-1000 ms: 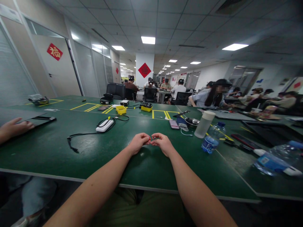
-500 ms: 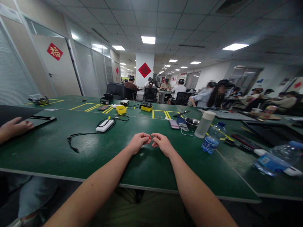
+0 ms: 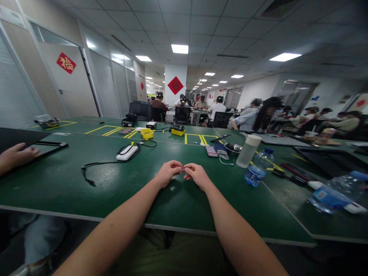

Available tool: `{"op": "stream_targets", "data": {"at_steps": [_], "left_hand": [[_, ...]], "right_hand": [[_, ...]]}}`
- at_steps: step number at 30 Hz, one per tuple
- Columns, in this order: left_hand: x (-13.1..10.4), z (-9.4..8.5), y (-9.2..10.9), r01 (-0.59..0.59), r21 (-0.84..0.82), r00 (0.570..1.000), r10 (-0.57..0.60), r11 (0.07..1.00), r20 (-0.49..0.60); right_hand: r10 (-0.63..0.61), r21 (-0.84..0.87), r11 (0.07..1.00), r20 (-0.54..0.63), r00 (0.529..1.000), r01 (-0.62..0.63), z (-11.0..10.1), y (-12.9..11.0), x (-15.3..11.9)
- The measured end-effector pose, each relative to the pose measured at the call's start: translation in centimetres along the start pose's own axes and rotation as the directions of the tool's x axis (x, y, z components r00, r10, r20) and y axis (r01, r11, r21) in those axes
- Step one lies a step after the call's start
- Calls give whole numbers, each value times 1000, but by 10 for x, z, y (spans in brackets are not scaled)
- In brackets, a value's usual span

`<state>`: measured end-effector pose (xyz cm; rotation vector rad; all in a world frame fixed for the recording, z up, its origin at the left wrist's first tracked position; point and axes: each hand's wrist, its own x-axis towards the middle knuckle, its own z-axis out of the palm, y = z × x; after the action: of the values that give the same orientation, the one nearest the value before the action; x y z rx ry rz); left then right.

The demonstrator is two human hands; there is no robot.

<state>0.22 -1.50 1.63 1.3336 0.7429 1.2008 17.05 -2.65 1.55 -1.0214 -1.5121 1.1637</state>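
Note:
Just above the green table (image 3: 115, 195), my left hand (image 3: 169, 172) and my right hand (image 3: 196, 175) meet fingertip to fingertip in front of me. The left thumb and fingers are pinched together. A trace of something small and reddish shows at the fingertips, too small to name. My right hand is likewise closed in a pinch at the same spot, its other fingers curled. What lies between the fingers is mostly hidden. Both forearms reach in from the bottom of the view.
A white power bank (image 3: 126, 152) with a black cable lies left of my hands. To the right stand a frosted bottle (image 3: 248, 151), a water bottle (image 3: 258, 168) and a metal bowl (image 3: 233, 148). Yellow trays (image 3: 147, 133) sit further back. Another person's hand (image 3: 18, 157) rests at far left.
The fingertips of my two hands have come together, closing the small gap between them. The reddish bit at the left fingertips shows less now.

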Motion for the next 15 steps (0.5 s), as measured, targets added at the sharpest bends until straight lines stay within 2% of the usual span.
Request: {"op": "stream_targets", "data": {"at_steps": [7,10,15], "left_hand": [[1,-2,-1,-4,9,1000,3,1000,10],[1,-3,-3,-15,5,1000,15,1000,25],[1,-4,-5,-28,25,999,27,999,37]], "right_hand": [[-50,-88,995,16,999,51,-1,1,0],[-83,-87,993,15,996,83,-1,3,1],[-69,-70,995,-5,998,68,0,4,2]]}}
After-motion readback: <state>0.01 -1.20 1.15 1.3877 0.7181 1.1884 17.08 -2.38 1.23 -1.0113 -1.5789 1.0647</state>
